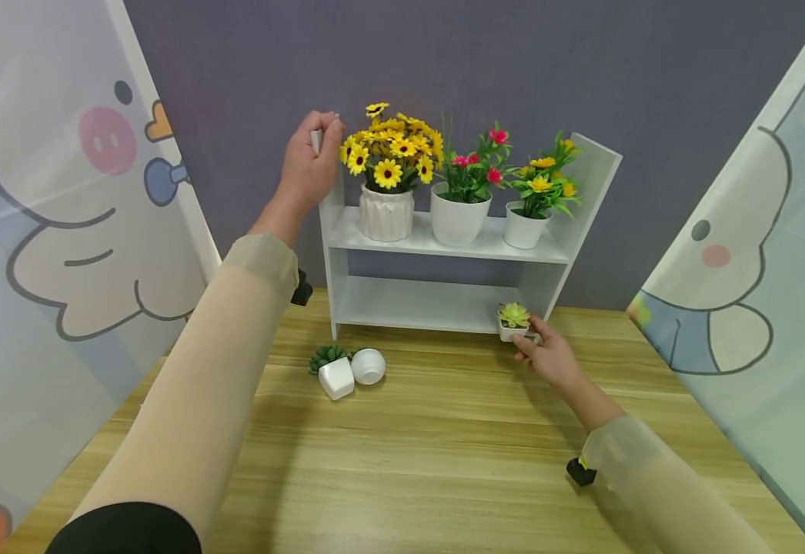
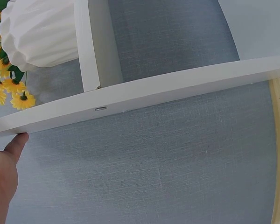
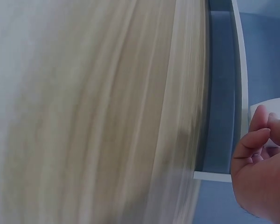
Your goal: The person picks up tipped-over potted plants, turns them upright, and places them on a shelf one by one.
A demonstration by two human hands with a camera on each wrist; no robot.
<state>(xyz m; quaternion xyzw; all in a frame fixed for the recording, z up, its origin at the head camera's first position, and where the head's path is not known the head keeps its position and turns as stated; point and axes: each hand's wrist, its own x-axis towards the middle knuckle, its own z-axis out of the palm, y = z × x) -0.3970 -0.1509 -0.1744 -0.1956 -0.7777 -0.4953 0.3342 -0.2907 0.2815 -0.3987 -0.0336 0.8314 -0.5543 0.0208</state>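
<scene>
My left hand [image 1: 311, 158] grips the top of the left side panel of a white two-tier shelf [image 1: 437, 248]. In the left wrist view its thumb presses the panel's outer face [image 2: 144, 95]. At the right end of the lower tier, my right hand [image 1: 548, 358] holds a small potted succulent [image 1: 513, 322], light green in a white square pot. The right wrist view has the curled fingers against this white pot [image 3: 273, 108], close over the shelf's front edge; the plant is mostly out of frame.
On the upper tier stand a yellow daisy pot [image 1: 387, 215], a red-flowered pot [image 1: 461, 219] and a yellow-flowered pot [image 1: 526, 227]. Two white pots, one square [image 1: 336, 379] and one round [image 1: 369, 367], lie tipped on the wooden table [image 1: 402, 462] at front left, dark green leaves beside them.
</scene>
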